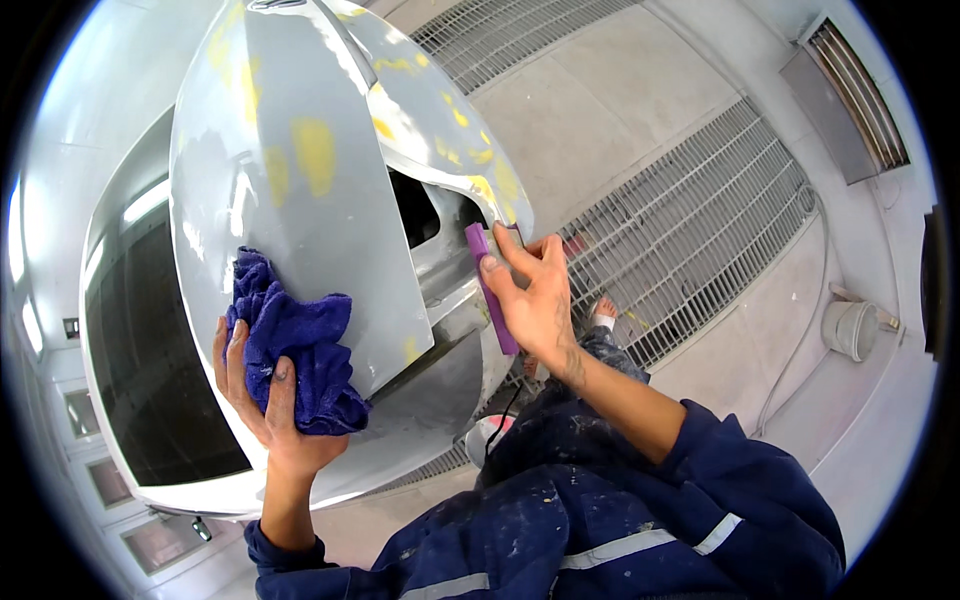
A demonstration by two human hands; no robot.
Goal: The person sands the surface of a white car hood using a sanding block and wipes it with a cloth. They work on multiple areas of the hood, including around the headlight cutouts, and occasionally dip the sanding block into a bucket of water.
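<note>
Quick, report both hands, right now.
Left hand: closed on a crumpled, deep-blue fabric cloth.
Right hand: closed on a long, slim purple block, pinched between thumb and fingers.

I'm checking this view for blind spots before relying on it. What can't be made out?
All in the head view:
- Patch of grey, curved, yellow-spotted car panel beneath the crumpled dark-blue cloth: hidden by cloth and left hand.
- Far face of the long, straight purple bar in the right hand's grip: turned away.
- Most of the round white container: behind the navy workwear.
- Black object at right: cut off by the rim.
</note>
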